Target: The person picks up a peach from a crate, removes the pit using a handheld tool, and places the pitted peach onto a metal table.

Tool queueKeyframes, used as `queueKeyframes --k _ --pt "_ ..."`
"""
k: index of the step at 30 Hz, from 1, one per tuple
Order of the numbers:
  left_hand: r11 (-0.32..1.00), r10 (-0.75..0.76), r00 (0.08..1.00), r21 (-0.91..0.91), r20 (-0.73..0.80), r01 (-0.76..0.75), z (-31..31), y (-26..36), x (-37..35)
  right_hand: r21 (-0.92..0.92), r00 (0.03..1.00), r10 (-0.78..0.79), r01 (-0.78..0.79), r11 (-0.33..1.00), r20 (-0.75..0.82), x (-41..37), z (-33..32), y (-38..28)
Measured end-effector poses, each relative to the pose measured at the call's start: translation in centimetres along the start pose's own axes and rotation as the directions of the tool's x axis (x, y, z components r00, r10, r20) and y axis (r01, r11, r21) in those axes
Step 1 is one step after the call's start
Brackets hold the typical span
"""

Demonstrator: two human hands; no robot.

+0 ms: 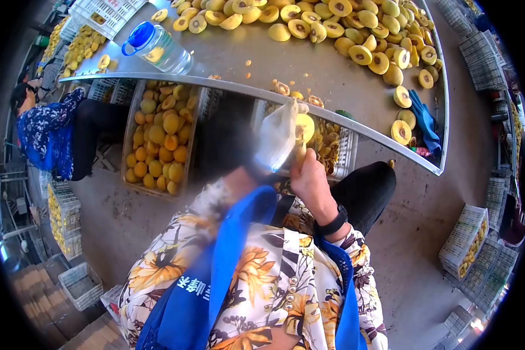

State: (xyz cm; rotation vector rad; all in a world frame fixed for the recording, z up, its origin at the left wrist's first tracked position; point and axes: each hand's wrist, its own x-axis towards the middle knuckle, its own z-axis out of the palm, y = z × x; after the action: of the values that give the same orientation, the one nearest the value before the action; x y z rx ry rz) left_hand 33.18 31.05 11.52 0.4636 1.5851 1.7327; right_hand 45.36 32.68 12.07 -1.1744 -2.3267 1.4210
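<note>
My left hand [277, 137], in a white glove and slightly blurred, is closed on a yellow fruit half [304, 126] at the table's near edge. Just below it, my bare right hand [314, 182] grips the light-coloured handle [300, 153] of a small tool; its tip is hidden at the fruit. Small brown-centred fruit pieces [282, 88] lie on the metal table [233, 52] beyond my hands. Under the table edge, a white crate [349, 153] holds cut fruit pieces [325, 140].
Fruit halves [360, 55] are heaped at the table's far side. A water bottle [160, 49] stands left, blue gloves [424, 121] lie right. A crate of whole fruit [160, 137] is below the table. Another person [49, 131] sits at left.
</note>
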Motion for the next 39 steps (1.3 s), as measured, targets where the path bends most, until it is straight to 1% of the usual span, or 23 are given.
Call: queueKeyframes --k 2,5,6,9,10,12,13,14,17,18,19,21,23,25,27,28,30,32,33,34,35,37,39 --pt "0.982 -0.190 0.981 0.010 0.035 0.189 -0.3 0.9 0.6 0.010 0.998 0.012 -0.013 1.000 0.054 0.1 -0.1 0.0" --pt "0.992 -0.092 0.967 -0.062 0.238 0.109 -1.3 -0.1 1.6 0.103 0.989 0.038 -0.052 0.993 0.140 0.5 -0.5 0.2" --pt "0.973 -0.076 0.977 -0.198 0.199 0.116 -1.2 -0.4 1.4 0.167 0.979 0.071 -0.104 0.981 0.191 0.8 -0.9 0.1" --pt "0.874 -0.210 0.936 -0.374 0.283 0.310 -1.5 0.1 1.7 0.331 0.948 0.098 -0.201 0.922 0.304 1.0 -0.6 -0.9" --pt "0.822 -0.260 0.922 -0.436 0.286 0.367 -1.7 -0.4 1.7 0.300 0.938 0.101 -0.206 0.932 0.331 1.0 -0.5 -0.9" --pt "0.876 -0.223 0.969 -0.415 0.106 0.247 -1.0 -0.5 1.1 0.236 0.917 0.107 -0.210 0.949 0.384 1.1 -0.2 -1.0" --pt "0.916 -0.181 0.983 -0.363 0.003 0.170 -0.7 -0.4 0.9 0.254 0.871 0.240 -0.371 0.893 0.428 1.0 -0.4 -1.6" --pt "0.955 -0.168 0.986 -0.252 -0.019 0.158 -0.8 -0.6 1.0 0.315 0.855 0.218 -0.394 0.863 0.471 0.9 -0.3 -1.3" --pt "0.976 -0.076 0.997 -0.206 0.003 0.075 -1.2 -1.3 0.8 0.473 0.804 0.143 -0.471 0.744 0.576 0.8 0.1 0.4" --pt "0.948 -0.200 0.980 -0.248 0.019 0.199 -1.2 -1.5 1.1 0.513 0.786 0.116 -0.499 0.699 0.607 0.9 0.2 1.0" --pt "0.978 -0.124 0.992 -0.165 0.010 0.124 -1.2 -1.5 1.3 0.554 0.774 0.085 -0.521 0.650 0.627 1.1 0.1 1.6" --pt "0.914 -0.328 0.944 -0.245 0.031 0.325 -1.4 -1.1 1.2 0.554 0.741 0.055 -0.547 0.628 0.669 1.5 0.3 1.8" --pt "0.826 -0.468 0.881 -0.320 0.068 0.463 -1.9 -1.2 1.5 0.580 0.647 0.014 -0.693 0.427 0.762 2.2 0.8 2.4" --pt "0.827 -0.478 0.878 -0.342 -0.013 0.446 -2.3 -1.8 2.1 0.609 0.648 -0.049 -0.684 0.403 0.760 2.7 1.1 2.3" --pt "0.825 -0.400 0.916 -0.428 0.017 0.368 -3.9 -0.8 1.9 0.631 0.650 -0.121 -0.648 0.426 0.750 3.0 1.1 1.9" --pt "0.730 -0.370 0.921 -0.576 0.120 0.368 -5.7 -0.5 3.0 0.644 0.626 -0.208 -0.626 0.439 0.751 3.0 1.2 1.8" --pt "0.741 -0.262 0.963 -0.654 -0.067 0.156 -11.0 -0.3 4.9 0.609 0.658 -0.107 -0.607 0.511 0.745 3.2 1.3 1.8" --pt "0.916 -0.138 0.897 -0.399 -0.419 -0.045 -16.0 2.0 5.3 0.531 0.728 0.016 -0.516 0.672 0.686 4.1 2.0 3.3" --pt "0.988 0.062 0.768 -0.071 -0.637 -0.139 -19.4 1.7 6.2 0.453 0.760 0.074 -0.459 0.764 0.645 4.4 2.3 4.3" --pt "0.976 0.206 0.721 0.196 -0.661 -0.099 -22.8 1.4 6.9 0.364 0.796 0.125 -0.403 0.840 0.593 4.7 2.4 4.8" --pt "0.613 0.335 0.692 0.706 -0.640 0.355 -21.3 5.6 5.6 0.303 0.790 0.144 -0.387 0.871 0.596 4.9 2.3 4.8" --pt "0.030 0.804 0.584 0.988 -0.116 0.154 -23.1 5.2 7.7 0.174 0.781 0.185 -0.352 0.920 0.597 5.2 1.8 4.3" --pt "0.032 0.769 0.639 0.998 0.011 -0.056 -17.2 7.9 9.7 0.128 0.803 0.167 -0.289 0.949 0.572 5.2 1.7 4.1"
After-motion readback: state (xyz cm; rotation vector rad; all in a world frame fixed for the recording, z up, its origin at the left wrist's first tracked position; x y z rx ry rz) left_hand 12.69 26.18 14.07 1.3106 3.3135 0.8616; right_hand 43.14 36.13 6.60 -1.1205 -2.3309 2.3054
